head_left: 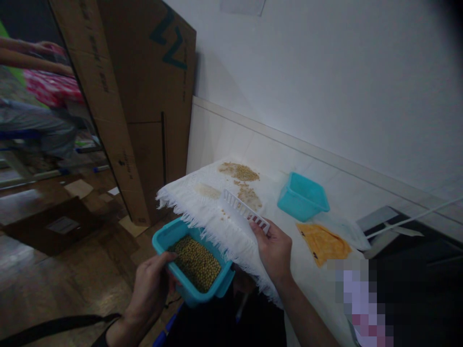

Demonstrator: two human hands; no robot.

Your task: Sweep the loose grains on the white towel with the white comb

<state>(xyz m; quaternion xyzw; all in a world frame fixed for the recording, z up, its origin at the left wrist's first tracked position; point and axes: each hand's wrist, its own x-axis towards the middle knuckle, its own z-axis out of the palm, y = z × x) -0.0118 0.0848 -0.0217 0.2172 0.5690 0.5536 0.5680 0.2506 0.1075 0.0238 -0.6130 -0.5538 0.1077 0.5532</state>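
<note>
My left hand (153, 279) grips the near left rim of a teal plastic tub (226, 284), its thumb over the edge. Inside the tub lie many round yellow-green beans (200, 262). The tub is tilted below the front edge of a fringed white towel (181, 188). My right hand (274, 246) is closed on one end of a white slotted plastic strip (241, 206), held over the towel. Beyond the strip, a pile of pale beans (246, 172) is spread on the towel, with a few loose ones nearer. The fingers under both objects are partly hidden.
A second teal tub (303, 197) stands by the wall, near an orange cloth (323, 241) and a clear plastic bag (352, 232). A tall cardboard box (152, 91) rises at the left. Behind it, another person's arms (36, 57) show.
</note>
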